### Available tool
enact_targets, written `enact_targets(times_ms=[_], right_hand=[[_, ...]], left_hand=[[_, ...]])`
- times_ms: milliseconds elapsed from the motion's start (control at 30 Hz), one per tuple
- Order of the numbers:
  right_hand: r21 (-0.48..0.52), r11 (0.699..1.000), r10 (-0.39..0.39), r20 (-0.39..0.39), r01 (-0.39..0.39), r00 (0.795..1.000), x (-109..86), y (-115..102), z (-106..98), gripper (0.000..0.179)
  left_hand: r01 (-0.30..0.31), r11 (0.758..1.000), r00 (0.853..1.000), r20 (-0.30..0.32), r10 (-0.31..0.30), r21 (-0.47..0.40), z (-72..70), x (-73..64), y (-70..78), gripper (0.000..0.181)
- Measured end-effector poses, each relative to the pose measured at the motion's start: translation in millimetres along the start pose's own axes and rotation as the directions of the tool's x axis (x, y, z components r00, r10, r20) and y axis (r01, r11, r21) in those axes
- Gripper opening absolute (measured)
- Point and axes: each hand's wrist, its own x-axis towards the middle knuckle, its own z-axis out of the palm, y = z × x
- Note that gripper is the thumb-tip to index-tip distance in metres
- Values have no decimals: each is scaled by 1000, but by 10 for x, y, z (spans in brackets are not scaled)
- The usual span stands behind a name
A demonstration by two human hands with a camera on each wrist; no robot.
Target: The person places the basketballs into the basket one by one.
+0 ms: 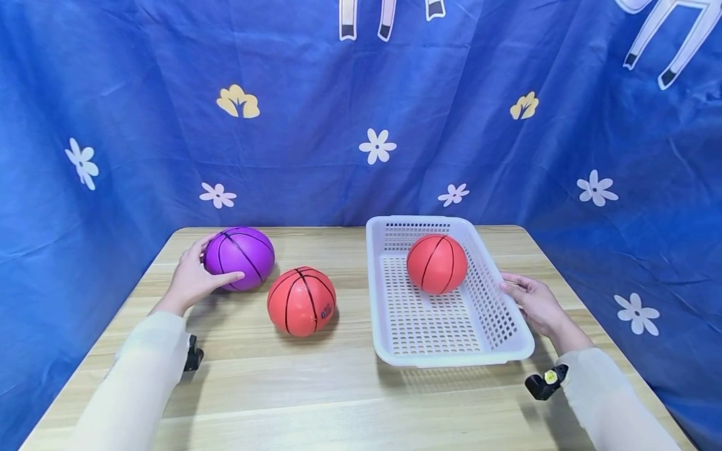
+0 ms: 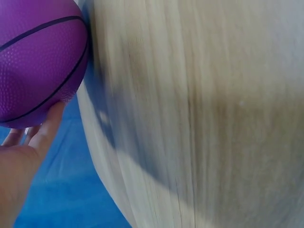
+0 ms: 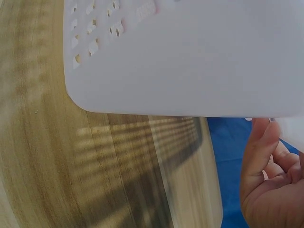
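Note:
My left hand (image 1: pixel 194 275) grips a purple toy basketball (image 1: pixel 239 258) from its left side, the thumb across the front and the fingers round the back. The same ball (image 2: pixel 40 61) fills the upper left of the left wrist view, with fingers against its underside there. At the right, my right hand (image 1: pixel 536 304) holds the right rim of a white perforated plastic basket (image 1: pixel 451 360) between thumb and fingers. Inside the basket lies a red toy basketball (image 1: pixel 437 264), toward its back. Another red toy basketball (image 1: pixel 301 302) sits on the table between the purple one and the basket.
All this is on a light wood-grain table (image 1: pixel 293 401) with rounded back corners. A blue curtain (image 1: pixel 304 156) printed with flowers and animal legs hangs behind it and along both sides. Each wrist carries a small black camera, such as the right one (image 1: pixel 544 383).

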Motion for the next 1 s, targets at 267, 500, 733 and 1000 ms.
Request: enact_targets(times_ms=[267, 500, 733, 1000], right_hand=[[6, 1000, -11, 5, 11, 1000, 3, 4, 6, 52], [6, 1000, -11, 11, 11, 1000, 8, 0, 9, 52], [7, 1000, -10, 19, 10, 1000, -4, -13, 10, 53], [4, 1000, -11, 21, 11, 1000, -16, -30, 14, 52]], left_hand=[[35, 998, 999, -2, -35, -49, -162, -138, 387, 95], [42, 993, 998, -37, -47, -112, -368, -95, 578, 94], [25, 996, 999, -20, -26, -87, -589, 15, 831, 93], [-55, 993, 997, 52, 61, -100, -647, 130, 1177, 87]])
